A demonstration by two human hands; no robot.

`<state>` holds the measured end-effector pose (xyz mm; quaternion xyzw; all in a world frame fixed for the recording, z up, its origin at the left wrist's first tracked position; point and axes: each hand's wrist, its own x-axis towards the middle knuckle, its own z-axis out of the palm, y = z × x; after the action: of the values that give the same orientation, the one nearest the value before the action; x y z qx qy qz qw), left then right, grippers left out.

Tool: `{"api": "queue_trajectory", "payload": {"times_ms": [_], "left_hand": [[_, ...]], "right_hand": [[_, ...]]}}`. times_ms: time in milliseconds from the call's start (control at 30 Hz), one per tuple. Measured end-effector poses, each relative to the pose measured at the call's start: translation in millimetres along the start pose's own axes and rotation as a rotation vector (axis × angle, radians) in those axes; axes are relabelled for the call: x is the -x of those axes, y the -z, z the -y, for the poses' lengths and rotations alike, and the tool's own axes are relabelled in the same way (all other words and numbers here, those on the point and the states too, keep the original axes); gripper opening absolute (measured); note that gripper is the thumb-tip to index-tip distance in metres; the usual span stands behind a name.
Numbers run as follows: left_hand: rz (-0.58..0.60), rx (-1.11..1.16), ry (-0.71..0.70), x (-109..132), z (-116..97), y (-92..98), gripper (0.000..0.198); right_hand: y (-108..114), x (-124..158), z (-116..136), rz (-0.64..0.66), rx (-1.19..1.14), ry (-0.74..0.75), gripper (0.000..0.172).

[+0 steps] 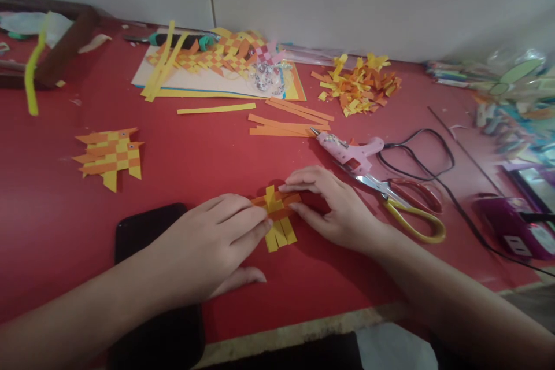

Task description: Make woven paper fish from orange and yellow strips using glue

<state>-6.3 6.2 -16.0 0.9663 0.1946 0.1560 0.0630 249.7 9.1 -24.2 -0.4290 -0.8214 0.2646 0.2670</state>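
A small weave of orange and yellow paper strips (274, 206) lies on the red table in front of me, several yellow ends fanning toward me. My left hand (232, 228) covers its left side and holds it down with the fingertips, the thumb stretched out apart below. At the right, my right hand (323, 196) pinches the orange strip ends between thumb and fingers. Part of the weave is hidden under the left fingers. Beneath my left forearm is a black phone-like slab (147, 222). Finished woven paper fish (110, 153) lie at the left.
A pink glue gun (353, 153) with a black cord and scissors (414, 208) lie right of my hands. Loose orange strips (290, 121), a yellow strip (217, 108) and paper scraps (359, 84) are behind. Paper sheets (139, 78) hold more fish. A purple box (515, 225) stands far right.
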Motion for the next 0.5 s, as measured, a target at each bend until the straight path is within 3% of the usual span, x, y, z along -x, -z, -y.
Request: {"api": "queue_trajectory", "payload": {"times_ms": [500], "left_hand": [[-0.027, 0.025, -0.02, 0.8, 0.7, -2.4, 0.05]], "right_hand": [[2.0, -1.8, -0.5, -0.009, 0.067, 0.022, 0.027]]}}
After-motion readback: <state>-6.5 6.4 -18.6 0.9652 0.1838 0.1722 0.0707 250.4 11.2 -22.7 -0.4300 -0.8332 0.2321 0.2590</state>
